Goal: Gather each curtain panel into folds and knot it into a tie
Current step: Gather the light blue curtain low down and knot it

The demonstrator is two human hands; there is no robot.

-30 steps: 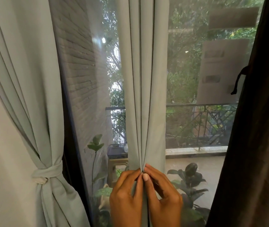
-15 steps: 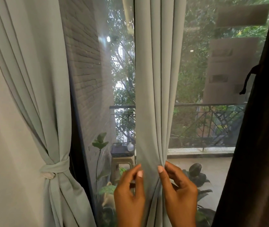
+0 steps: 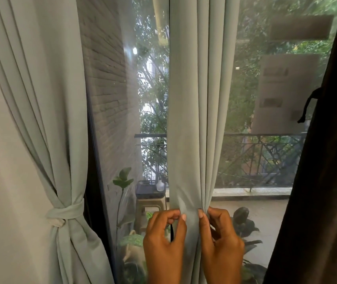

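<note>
Now left hand (image 3: pixel 164 242), right hand (image 3: pixel 221 242) pinch curtain panel (image 3: pixel 194 119); bottle (image 3: pixel 160 185) by basket (image 3: pixel 148 191).

Both hands — left hand (image 3: pixel 164 238), right hand (image 3: pixel 221 240) — pinch curtain panel (image 3: pixel 196 119).

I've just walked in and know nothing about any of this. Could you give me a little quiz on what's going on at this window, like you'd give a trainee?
1. True or false: the left curtain is already tied in a knot.
2. The left hand and right hand pinch which curtain? A. the left curtain; B. the middle curtain; C. none.
3. Fill in: outside the glass, the small white bottle stands on a dark tray on top of a ____.

Key: 1 true; 2 B; 3 stool.
</note>
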